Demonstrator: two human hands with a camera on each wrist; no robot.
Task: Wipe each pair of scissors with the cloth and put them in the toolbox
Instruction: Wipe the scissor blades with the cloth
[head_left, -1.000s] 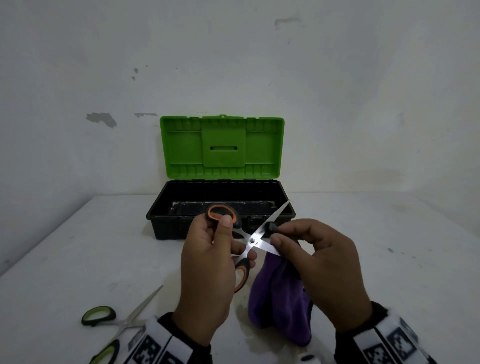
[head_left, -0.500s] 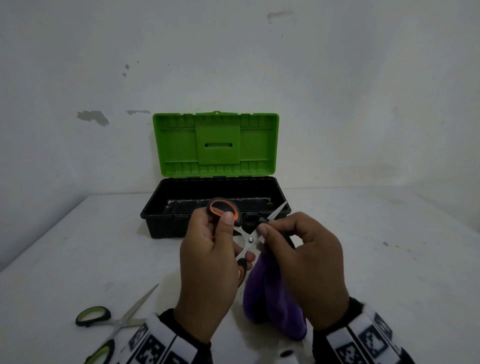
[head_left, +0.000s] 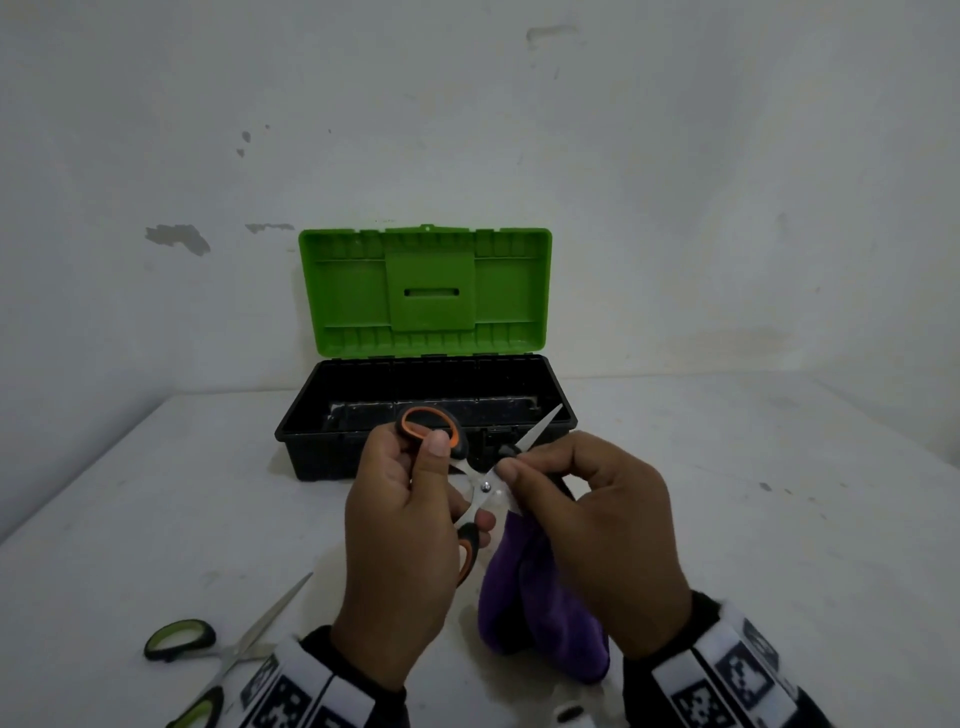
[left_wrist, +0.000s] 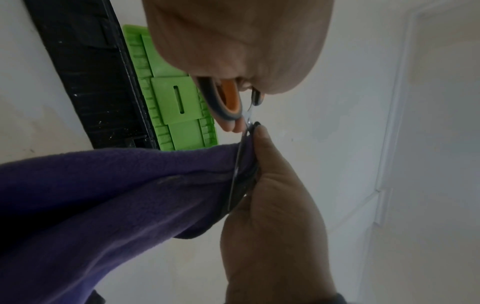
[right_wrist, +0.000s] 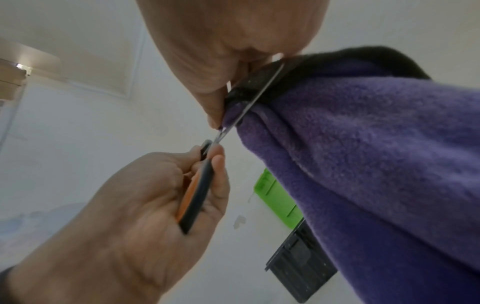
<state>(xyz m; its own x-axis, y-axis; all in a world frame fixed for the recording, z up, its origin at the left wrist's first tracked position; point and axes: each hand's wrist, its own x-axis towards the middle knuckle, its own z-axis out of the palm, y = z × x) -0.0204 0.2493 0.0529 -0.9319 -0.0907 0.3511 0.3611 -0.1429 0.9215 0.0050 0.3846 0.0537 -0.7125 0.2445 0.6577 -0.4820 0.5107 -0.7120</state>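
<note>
White tabletop (head_left: 753, 519) | 1 green-handled steel scissors (head_left: 228, 649) near edge, loose | 1 left hand (head_left: 400, 545) gripping orange-handled steel scissors (head_left: 480, 488) | 1 right hand (head_left: 602, 535) pinching purple fleece cloth (head_left: 540, 613) round blade | 1 black toolbox (head_left: 322, 447), green lid (head_left: 426, 291) raised, behind

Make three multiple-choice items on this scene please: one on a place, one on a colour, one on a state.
1. Where do the green-handled scissors lie?
A. in the toolbox
B. on the table, near the left wrist
C. on the cloth

2. What colour is the cloth?
A. purple
B. yellow
C. white

3. How is the toolbox?
A. latched shut
B. lying upside down
C. open, lid upright

Key: 1 B, they rest on the table at the lower left; 2 A, the cloth pinched by the right hand around a blade of the orange-handled scissors, held by the left hand, is purple; 3 C, the green lid stands up behind the black base.
</note>
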